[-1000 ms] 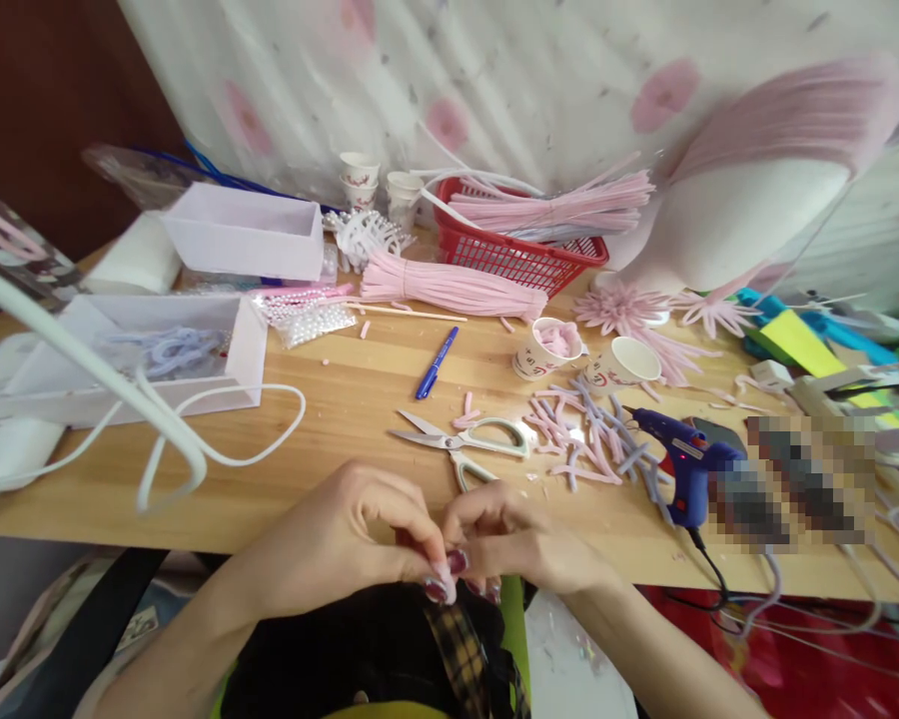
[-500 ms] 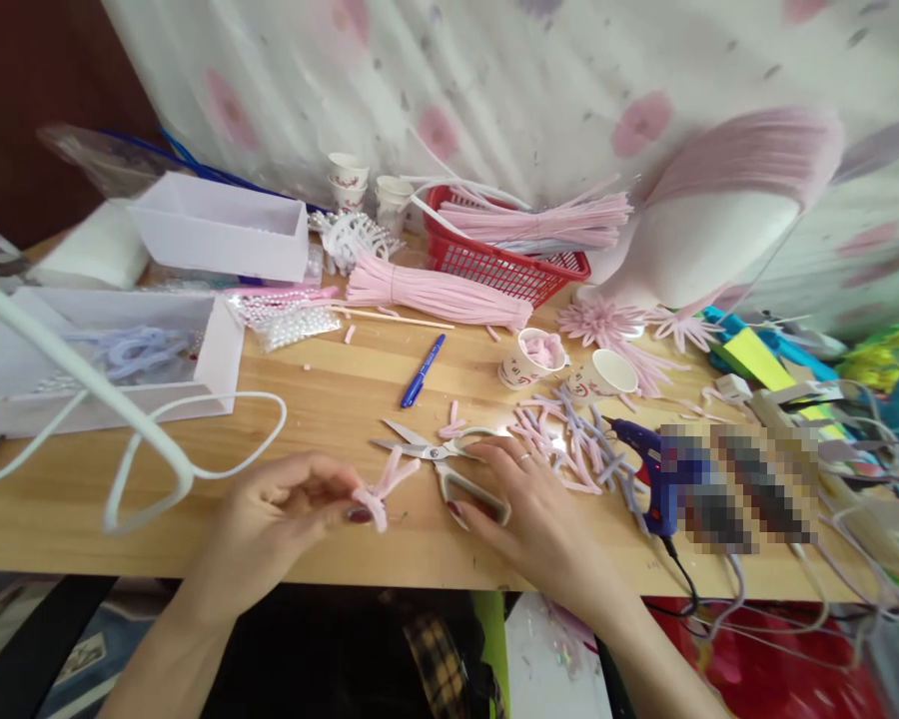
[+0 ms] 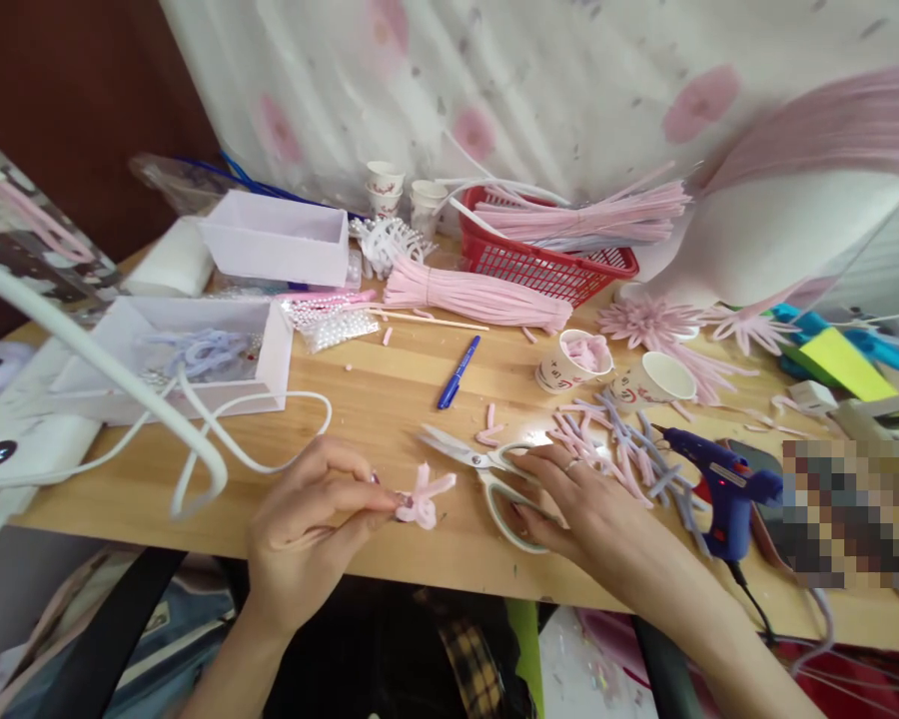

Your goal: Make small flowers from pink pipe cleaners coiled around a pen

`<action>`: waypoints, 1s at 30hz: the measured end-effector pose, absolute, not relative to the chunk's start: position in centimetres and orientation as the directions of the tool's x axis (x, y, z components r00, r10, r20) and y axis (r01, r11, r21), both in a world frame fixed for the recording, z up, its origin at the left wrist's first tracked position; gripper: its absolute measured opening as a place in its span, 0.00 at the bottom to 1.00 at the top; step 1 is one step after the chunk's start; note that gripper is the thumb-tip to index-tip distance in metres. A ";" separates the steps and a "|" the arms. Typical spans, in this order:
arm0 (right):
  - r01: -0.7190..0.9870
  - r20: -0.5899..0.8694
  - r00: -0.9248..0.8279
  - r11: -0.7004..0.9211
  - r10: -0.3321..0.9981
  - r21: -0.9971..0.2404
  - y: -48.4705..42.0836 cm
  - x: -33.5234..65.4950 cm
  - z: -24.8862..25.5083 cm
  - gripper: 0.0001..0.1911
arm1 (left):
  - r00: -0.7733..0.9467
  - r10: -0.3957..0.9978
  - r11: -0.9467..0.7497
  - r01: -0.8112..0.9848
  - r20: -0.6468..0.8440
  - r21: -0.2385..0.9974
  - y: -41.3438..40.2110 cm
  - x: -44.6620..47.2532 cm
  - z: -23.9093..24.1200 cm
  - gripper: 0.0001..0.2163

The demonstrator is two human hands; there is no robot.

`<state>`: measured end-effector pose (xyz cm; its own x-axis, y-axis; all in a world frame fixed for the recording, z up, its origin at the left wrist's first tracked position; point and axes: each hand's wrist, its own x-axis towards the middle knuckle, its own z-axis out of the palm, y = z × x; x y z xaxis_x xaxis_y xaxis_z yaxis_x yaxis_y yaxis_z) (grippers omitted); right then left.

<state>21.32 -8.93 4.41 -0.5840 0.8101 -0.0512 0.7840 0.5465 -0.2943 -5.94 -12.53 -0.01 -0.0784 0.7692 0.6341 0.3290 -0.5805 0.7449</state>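
Between the thumb and fingertips of my left hand (image 3: 316,529) is a small pink pipe-cleaner piece (image 3: 423,509), bent into a loop with two short ends pointing up and right. My right hand (image 3: 595,504) holds the scissors (image 3: 482,461) by their pale handles, with the thumb at the lower loop and fingers over the upper one. The blades point left and lie nearly together, close to the tabletop, above and apart from the pink piece. Past the blades lie short pink pieces (image 3: 488,429). Beyond my right fingers is a pile of pink and lilac cuttings (image 3: 629,449).
A blue glue gun (image 3: 730,489) lies at right beside a phone. Two paper cups (image 3: 561,379), one with pink bits, stand behind the cuttings. A blue pen (image 3: 460,374), red basket (image 3: 546,275) and pink pipe-cleaner bundle (image 3: 479,297) lie farther back. A white cable (image 3: 300,394) loops at left.
The scissor blades, spread earlier, have come nearly together. My left hand has turned the pink piece so that its loop faces me. The whole view has shifted left.
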 end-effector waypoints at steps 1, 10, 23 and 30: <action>0.780 -0.071 -0.570 0.511 0.819 -0.362 -9.1 21.7 4.9 0.16 | -0.064 0.746 -0.592 0.392 0.663 0.704 -12.7 -5.9 0.1 0.10; 0.598 -0.167 -0.564 0.261 0.809 -0.758 -11.6 24.6 5.6 0.35 | -0.013 0.765 -0.526 0.564 0.644 0.636 -12.7 -4.4 2.2 0.05; 0.778 -0.251 -0.539 0.362 0.804 -0.513 -12.2 19.8 7.1 0.38 | 0.360 0.522 -0.736 0.648 0.773 0.195 -14.1 -2.8 2.2 0.13; 0.818 -0.227 -0.508 0.382 0.831 -0.431 -12.7 20.2 6.1 0.37 | 0.515 0.460 -0.813 0.573 0.723 0.109 -13.4 -2.5 1.6 0.16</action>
